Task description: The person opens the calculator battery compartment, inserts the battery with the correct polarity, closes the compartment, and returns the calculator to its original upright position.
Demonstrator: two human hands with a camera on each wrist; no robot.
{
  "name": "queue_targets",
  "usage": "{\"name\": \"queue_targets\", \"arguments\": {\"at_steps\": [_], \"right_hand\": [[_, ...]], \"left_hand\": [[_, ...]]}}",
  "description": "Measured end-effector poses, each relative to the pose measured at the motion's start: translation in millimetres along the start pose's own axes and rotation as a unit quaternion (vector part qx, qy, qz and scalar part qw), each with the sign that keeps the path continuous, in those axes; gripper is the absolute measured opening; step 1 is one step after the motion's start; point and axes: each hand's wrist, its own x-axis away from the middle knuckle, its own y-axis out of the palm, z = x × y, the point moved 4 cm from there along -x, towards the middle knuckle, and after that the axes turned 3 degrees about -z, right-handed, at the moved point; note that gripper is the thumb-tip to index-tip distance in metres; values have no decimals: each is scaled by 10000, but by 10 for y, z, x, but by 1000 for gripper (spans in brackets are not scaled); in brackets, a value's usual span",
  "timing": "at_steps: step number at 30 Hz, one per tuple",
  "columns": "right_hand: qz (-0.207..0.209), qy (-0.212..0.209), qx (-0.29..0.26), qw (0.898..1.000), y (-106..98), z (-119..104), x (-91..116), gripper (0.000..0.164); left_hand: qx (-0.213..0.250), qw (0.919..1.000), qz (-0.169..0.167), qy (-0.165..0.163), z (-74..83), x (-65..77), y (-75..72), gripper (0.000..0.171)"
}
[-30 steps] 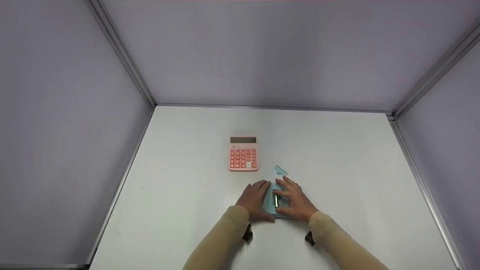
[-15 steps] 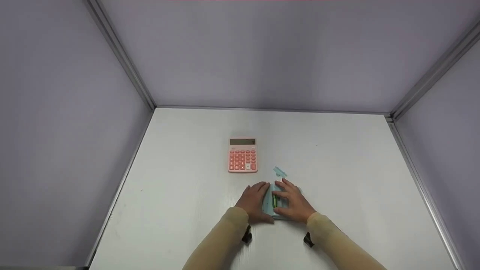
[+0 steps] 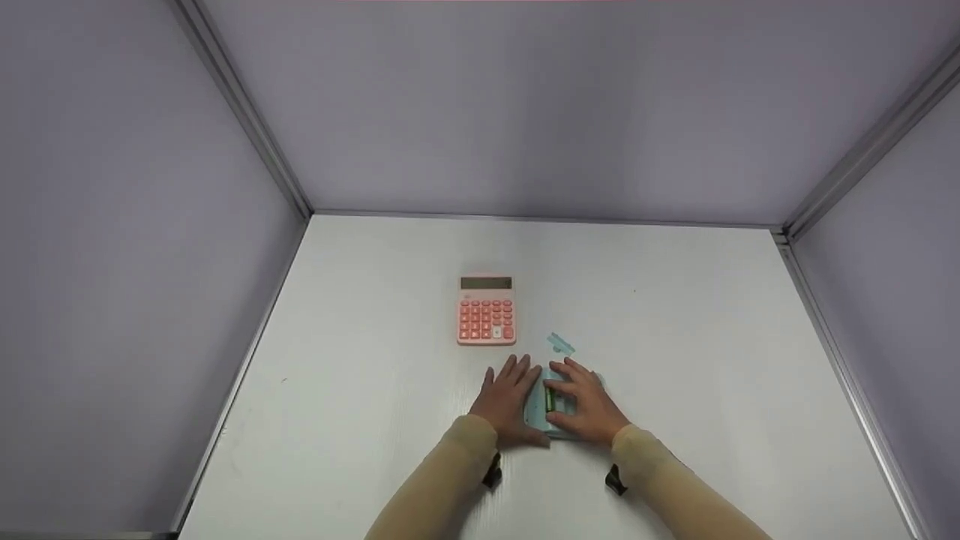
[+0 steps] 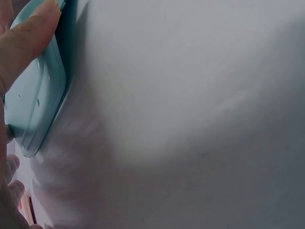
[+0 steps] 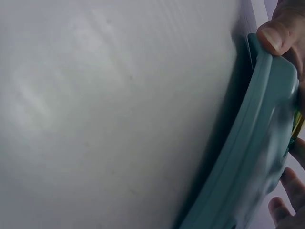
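A light-blue calculator (image 3: pixel 535 410) lies back up on the white table, its keys out of sight. My left hand (image 3: pixel 502 405) grips its left end, thumb at the near edge and index finger at the far edge, the other fingers spread. In the left wrist view, the thumb (image 4: pixel 28 40) presses the rim. My right hand (image 3: pixel 596 411) pinches a green battery (image 3: pixel 550 400) lengthwise between thumb and index finger, at the opening in the calculator's back. Whether the battery is fully seated is hidden. Beyond the fingers lies a small light-blue battery cover (image 3: pixel 560 343).
A pink calculator (image 3: pixel 486 310) lies face up farther back, left of the cover. Grey panels (image 3: pixel 480 105) enclose the white table (image 3: pixel 360 322) at the back and both sides.
The battery, dark with a bright stripe a second ago, now shows green and sits slightly differently under the right fingers. The left hand's outer fingers have spread outward. The calculator has stayed in place.
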Motion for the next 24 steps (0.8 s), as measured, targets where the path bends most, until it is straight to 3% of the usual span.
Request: {"name": "queue_targets", "arguments": {"at_steps": [6, 15, 20, 24], "right_hand": [[94, -19, 93, 9999, 21, 26, 9, 54], [96, -71, 192, 9997, 7, 49, 8, 63], [-45, 292, 706, 9971, -25, 67, 3, 73], [-422, 725, 1074, 9907, -73, 47, -12, 81]], "left_hand": [[-40, 9996, -261, -69, 0, 1, -3, 127], [123, 9999, -66, 16, -14, -5, 35, 126], [140, 9999, -51, 10, -23, -5, 51, 127], [115, 9998, -146, -95, -21, -8, 63, 128]]}}
